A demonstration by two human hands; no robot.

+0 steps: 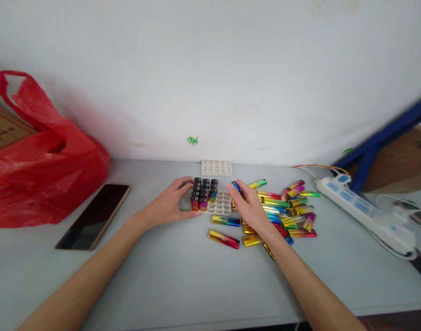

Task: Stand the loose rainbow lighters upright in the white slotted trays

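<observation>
A pale tray with round holes [224, 204] lies on the table, its left part filled with rows of upright lighters [203, 189] with black tops. My left hand [172, 202] grips the tray's left side, thumb at the front corner and fingers round the back. Over the tray's right part, my right hand [247, 202] is closed on a blue lighter [236, 186], pinched between thumb and fingers. Beside and partly under that hand lies a loose heap of shiny coloured lighters [272, 196]. A blue-gold lighter [226, 221] and a red-gold lighter [224, 239] lie in front of the tray.
A second pale holed tray [216, 168] lies against the wall. At left are a phone [93, 216] and a red plastic bag [55, 156] with a cardboard box [7, 126]. A white power strip [365, 214] with cables and a blue metal frame [386, 138] stand at right.
</observation>
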